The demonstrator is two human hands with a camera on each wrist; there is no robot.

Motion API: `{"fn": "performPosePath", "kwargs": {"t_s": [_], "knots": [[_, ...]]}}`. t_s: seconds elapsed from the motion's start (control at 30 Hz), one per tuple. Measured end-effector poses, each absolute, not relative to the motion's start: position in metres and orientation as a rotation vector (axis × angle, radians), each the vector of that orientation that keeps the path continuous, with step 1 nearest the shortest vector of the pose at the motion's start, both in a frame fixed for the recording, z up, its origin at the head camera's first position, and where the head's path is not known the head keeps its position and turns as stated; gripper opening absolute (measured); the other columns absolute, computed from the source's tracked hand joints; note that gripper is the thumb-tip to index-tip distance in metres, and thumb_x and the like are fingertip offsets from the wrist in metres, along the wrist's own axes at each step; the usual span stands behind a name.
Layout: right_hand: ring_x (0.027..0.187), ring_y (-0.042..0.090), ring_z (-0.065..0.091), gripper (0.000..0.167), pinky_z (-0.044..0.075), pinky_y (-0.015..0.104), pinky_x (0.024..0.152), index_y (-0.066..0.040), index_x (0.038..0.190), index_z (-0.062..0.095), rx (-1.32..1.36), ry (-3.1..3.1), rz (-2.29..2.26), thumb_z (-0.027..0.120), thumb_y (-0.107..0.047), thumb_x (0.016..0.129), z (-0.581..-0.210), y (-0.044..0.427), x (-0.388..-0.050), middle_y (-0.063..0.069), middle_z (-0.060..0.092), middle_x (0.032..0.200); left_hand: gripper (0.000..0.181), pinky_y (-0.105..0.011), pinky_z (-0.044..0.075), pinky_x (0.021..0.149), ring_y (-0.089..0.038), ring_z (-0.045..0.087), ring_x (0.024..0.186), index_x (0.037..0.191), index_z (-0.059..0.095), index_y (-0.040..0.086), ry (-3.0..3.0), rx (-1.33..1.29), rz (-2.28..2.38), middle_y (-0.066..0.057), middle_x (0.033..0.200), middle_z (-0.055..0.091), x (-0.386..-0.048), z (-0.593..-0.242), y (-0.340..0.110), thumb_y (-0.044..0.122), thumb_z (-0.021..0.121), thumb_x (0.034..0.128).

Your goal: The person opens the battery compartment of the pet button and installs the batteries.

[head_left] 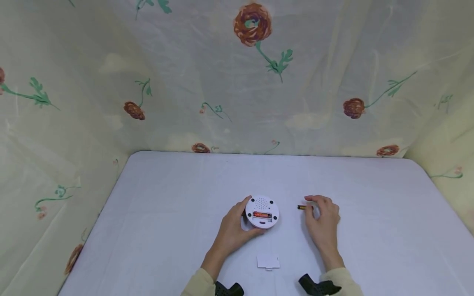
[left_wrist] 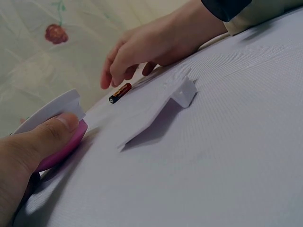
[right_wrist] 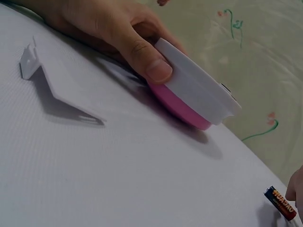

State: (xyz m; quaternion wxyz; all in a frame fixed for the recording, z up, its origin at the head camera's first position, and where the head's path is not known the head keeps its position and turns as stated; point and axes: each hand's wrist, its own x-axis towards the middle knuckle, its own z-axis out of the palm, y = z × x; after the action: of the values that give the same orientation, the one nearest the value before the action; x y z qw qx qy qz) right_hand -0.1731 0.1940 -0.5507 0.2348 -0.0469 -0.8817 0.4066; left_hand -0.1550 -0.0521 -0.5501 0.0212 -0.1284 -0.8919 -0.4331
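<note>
By the look of it, the person is working at the battery step: the left hand (head_left: 233, 228) is gripping the round white device (head_left: 262, 206) with its underside facing the head camera, and the uncovered battery compartment (head_left: 264, 220) is showing one battery (head_left: 262, 215) inside. The grip is spreading wide round the rim, the thumb pressing the near edge and the fingers bracing the far left side; in the wrist views a pink part is showing beneath the white. The right hand (head_left: 324, 218) is hovering at a loose battery (head_left: 301, 207), well apart to the right of the device, its thumb and forefinger curving narrowly about one end; whether they are pinching it or only touching it I cannot tell. The thin white cover (head_left: 268, 262) is lying on the table (head_left: 185, 193) nearer the person. Whether the loose battery is going in or coming out is staying unclear; if in, the next move is probably calling for a secure pinch and careful alignment with the compartment
</note>
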Motion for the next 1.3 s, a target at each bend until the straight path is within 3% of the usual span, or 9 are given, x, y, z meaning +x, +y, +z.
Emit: {"fn": "performPosePath", "kwargs": {"t_s": [0.33, 0.57, 0.83, 1.3], "knots": [[0.105, 0.036, 0.044, 0.019, 0.026, 0.050, 0.083, -0.009, 0.100, 0.070, -0.059, -2.550, 0.935, 0.063, -0.006, 0.083, -0.5560, 0.1932, -0.1713, 0.015, 0.058, 0.110, 0.097, -0.038, 0.042, 0.105, -0.016, 0.050, 0.125, 0.147, 0.031, 0.021, -2.787, -0.385, -1.334, 0.000, 0.136, 0.053, -0.1548, -0.5474, -0.0510, 0.041, 0.083, 0.0673], [0.100, 0.034, 0.046, 0.012, 0.027, 0.052, 0.086, -0.009, 0.094, 0.070, -0.039, -2.540, 0.902, 0.065, -0.007, 0.084, -0.5595, 0.1931, -0.1729, 0.013, 0.058, 0.100, 0.098, -0.038, 0.043, 0.104, -0.015, 0.050, 0.123, 0.147, 0.032, 0.022, -2.785, -0.383, -1.336, 0.001, 0.135, 0.054, -0.1549, -0.5474, -0.0508, 0.042, 0.083, 0.0668], [0.092, 0.031, 0.048, 0.015, 0.027, 0.048, 0.084, -0.008, 0.100, 0.068, -0.036, -2.540, 0.928, 0.067, -0.010, 0.084, -0.5584, 0.1936, -0.1721, 0.011, 0.060, 0.092, 0.098, -0.037, 0.044, 0.103, -0.014, 0.051, 0.121, 0.147, 0.032, 0.023, -2.781, -0.383, -1.340, 0.003, 0.133, 0.054, -0.1548, -0.5473, -0.0509, 0.042, 0.084, 0.0661], [0.092, 0.014, 0.045, 0.019, 0.032, 0.028, 0.079, -0.007, 0.108, 0.064, 0.114, -2.478, 1.145, 0.063, -0.007, 0.089, -0.5541, 0.1893, -0.1701, 0.004, 0.061, 0.097, 0.098, -0.038, 0.044, 0.103, -0.015, 0.050, 0.124, 0.147, 0.033, 0.021, -2.785, -0.386, -1.323, 0.003, 0.136, 0.053, -0.1550, -0.5464, -0.0508, 0.042, 0.084, 0.0661]]}}
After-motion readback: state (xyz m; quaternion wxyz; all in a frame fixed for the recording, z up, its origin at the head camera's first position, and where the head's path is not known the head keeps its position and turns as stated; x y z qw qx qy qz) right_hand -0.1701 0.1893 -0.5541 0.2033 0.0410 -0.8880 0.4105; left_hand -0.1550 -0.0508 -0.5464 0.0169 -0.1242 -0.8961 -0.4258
